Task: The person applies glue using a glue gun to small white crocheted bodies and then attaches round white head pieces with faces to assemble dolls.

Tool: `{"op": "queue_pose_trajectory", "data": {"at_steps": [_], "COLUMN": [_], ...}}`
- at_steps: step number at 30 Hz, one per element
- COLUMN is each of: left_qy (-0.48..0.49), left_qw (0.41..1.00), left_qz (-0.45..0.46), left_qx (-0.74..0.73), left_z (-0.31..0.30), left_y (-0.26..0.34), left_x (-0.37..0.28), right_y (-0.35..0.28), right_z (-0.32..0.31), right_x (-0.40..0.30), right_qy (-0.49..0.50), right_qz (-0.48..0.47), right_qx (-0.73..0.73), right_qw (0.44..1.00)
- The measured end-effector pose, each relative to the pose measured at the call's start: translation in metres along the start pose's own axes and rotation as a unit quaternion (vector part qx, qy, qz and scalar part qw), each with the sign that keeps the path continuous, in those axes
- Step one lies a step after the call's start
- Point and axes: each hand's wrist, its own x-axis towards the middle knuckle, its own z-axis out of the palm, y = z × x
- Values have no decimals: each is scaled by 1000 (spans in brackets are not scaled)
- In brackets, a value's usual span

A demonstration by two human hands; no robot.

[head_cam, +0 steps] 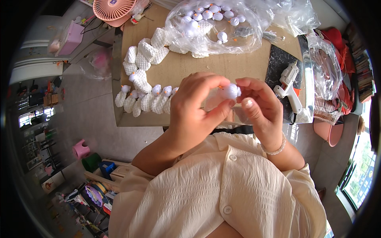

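Note:
Between my two hands, above the table's near edge, is a small white ball-shaped bird head (230, 91) with an orange beak. My left hand (198, 104) pinches it between thumb and forefinger. My right hand (260, 104) curls at its right side with fingers apart; whether the fingertips touch it, I cannot tell. Along the table's left part stand several white knitted bodies (146, 102), some topped with the same kind of head (167, 90). More knitted pieces (147, 50) without visible heads lie behind them. My left hand hides part of the front row.
A clear plastic bag (253, 44) with several bird heads (215, 8) lies at the back. On a black marbled board (275, 64) at right rests a white glue gun (288, 78). Thin wires (269, 36) lie near the bag. A pink fan (114, 10) stands at the far left corner.

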Motion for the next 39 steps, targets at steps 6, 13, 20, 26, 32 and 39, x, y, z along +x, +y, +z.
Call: {"op": "queue_pose_trajectory", "data": {"at_steps": [6,13,20,26,32,39], "left_qy": [17,26,-93,-51,-55,-53], "left_qw": [988,997,873,878,894,916], "left_qz": [113,8,-294,-289,-277,-243], "left_qx": [104,-71,-377,-379,-349,-315], "left_z": [7,-5,-11,-4,-4,-4], "left_y": [-3,-7,2,4,6,9], "left_x": [3,-1,-2,-4,-6,-7], "right_y": [-2,1,4,2,4,3], "right_z": [3,-13,-9,-4,-7,-5], "right_x": [1,3,2,2,8,9], "right_qy": [-21,-28,-57,-54,-38,-30], "right_qz": [91,159,133,54,-109,-136], "right_qx": [120,174,182,102,-143,-157], "right_qw": [988,971,973,992,983,978]}}
